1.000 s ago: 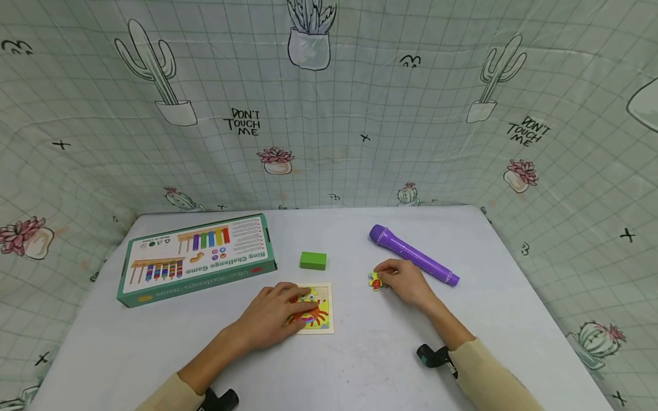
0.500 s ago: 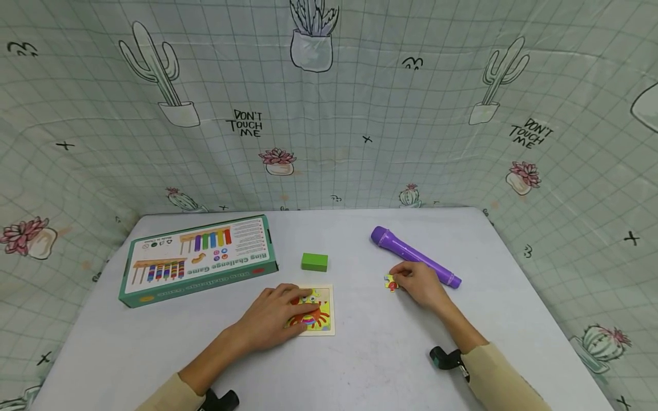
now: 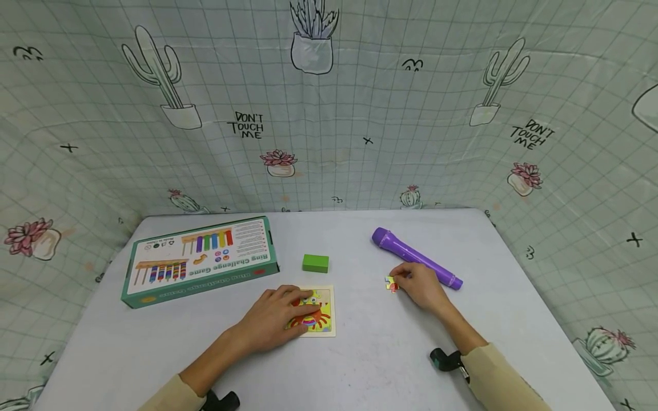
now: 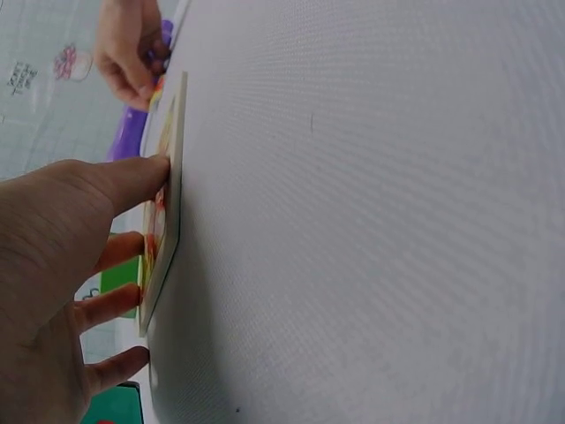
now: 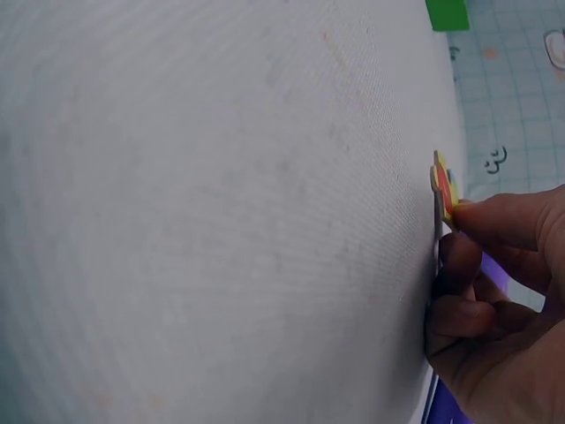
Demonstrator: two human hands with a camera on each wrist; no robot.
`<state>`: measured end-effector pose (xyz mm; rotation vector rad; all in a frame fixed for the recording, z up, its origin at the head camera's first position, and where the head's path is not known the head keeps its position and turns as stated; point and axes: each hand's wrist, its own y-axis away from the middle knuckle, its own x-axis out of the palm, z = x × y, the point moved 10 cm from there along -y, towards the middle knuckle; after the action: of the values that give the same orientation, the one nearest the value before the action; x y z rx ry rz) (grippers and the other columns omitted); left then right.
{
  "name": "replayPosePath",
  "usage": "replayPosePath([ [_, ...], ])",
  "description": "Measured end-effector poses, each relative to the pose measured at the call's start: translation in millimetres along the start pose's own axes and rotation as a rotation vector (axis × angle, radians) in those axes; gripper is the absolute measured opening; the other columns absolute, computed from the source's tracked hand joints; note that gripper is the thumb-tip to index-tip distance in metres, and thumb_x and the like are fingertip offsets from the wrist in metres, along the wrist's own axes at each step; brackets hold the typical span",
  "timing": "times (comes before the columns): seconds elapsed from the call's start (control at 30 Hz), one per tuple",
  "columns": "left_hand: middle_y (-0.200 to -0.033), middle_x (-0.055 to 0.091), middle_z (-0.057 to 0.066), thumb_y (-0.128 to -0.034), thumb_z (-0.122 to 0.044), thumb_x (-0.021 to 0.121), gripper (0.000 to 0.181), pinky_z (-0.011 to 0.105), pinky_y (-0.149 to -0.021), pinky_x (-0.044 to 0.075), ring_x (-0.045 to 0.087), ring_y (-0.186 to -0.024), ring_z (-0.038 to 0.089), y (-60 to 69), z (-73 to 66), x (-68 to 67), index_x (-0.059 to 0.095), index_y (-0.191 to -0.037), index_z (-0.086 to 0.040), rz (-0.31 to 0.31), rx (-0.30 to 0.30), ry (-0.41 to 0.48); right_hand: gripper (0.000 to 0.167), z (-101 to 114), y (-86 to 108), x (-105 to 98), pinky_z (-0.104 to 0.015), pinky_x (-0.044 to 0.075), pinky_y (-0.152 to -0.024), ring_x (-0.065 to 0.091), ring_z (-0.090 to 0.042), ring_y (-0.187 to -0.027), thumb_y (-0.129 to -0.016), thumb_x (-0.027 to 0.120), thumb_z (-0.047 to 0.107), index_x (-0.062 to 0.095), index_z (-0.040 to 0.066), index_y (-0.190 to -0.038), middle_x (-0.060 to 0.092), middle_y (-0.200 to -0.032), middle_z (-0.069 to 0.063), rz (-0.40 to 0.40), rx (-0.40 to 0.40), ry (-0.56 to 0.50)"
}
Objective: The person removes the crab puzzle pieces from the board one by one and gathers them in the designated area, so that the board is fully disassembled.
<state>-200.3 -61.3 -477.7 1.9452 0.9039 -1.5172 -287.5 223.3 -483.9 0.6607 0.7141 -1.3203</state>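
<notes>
A small square jigsaw puzzle [image 3: 321, 322] with a red crab on yellow lies in a pale frame on the table. Across its left part rests my left hand [image 3: 275, 317], fingers spread and pressing on the picture; they hide some of it. In the left wrist view the thumb and fingertips touch the board's top. My right hand [image 3: 418, 285] pinches a small yellow and red puzzle piece [image 3: 392, 284] between thumb and index finger, right of the board. The right wrist view shows the piece [image 5: 444, 187] tilted, close to the table surface.
A green block [image 3: 315, 263] lies behind the puzzle. The purple toy microphone [image 3: 416, 257] lies diagonally just behind my right hand. At the left sits a flat green and white game box [image 3: 200, 260]. A cactus-print cloth [image 3: 319, 131] surrounds the white table [image 3: 360, 365].
My right hand has moved a little to the right with the puzzle piece, then stayed nearly still. The left hand keeps its place on the puzzle.
</notes>
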Motion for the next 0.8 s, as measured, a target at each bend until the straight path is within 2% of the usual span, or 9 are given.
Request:
replayPosePath([
  [0.43, -0.15, 0.049, -0.003, -0.0965, -0.048, 0.062, 0.047, 0.053, -0.101, 0.04, 0.042, -0.138, 0.026, 1.1, 0.8, 1.6, 0.058, -0.142, -0.035, 0.012, -0.015, 0.021, 0.009, -1.0, 0.2, 3.3, -0.032, 0.046, -0.067, 0.057, -0.015, -0.075, -0.093, 0.068, 0.011, 0.076, 0.01, -0.097, 0.071, -0.085, 0.001, 0.009, -0.002, 0.015],
  [0.8, -0.149, 0.051, -0.003, -0.0954, -0.045, 0.066, 0.047, 0.053, -0.102, 0.04, 0.042, -0.139, 0.026, 2.1, 0.6, -2.8, 0.061, -0.139, -0.03, -0.023, -0.022, 0.034, 0.007, 1.1, 0.1, 2.1, -0.031, 0.046, -0.068, 0.057, -0.015, -0.075, -0.093, 0.068, 0.012, 0.074, 0.01, -0.096, 0.07, -0.084, 0.001, -0.015, -0.017, 0.004],
])
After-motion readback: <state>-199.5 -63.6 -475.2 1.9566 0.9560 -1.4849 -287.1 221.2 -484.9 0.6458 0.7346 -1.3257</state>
